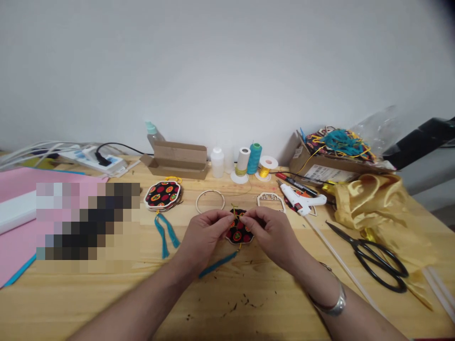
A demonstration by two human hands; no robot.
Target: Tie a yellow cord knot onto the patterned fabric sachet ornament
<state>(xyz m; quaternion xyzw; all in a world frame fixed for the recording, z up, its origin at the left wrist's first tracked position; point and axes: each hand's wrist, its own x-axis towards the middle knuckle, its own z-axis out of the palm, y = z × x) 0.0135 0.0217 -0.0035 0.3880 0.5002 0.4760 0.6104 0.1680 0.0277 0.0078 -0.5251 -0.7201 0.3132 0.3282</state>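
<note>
A small black ornament [239, 233] with red and green pattern lies on the wooden table between my hands, a teal tassel [217, 265] trailing from its lower edge. My left hand [204, 235] and my right hand [272, 230] both pinch a thin yellow cord [236, 212] at the ornament's top, fingers closed. A silver bangle [334, 303] is on my right wrist. A second patterned ornament [162, 194] with a teal tassel lies to the left.
A wooden ring [210, 201], a carved wooden frame [270, 200], a white glue gun [302, 200], thread spools [254, 158], black scissors [377, 258], gold fabric [380, 208], cardboard boxes [177, 158] and a power strip [95, 158] surround the spot. Pink paper [17, 208] lies left.
</note>
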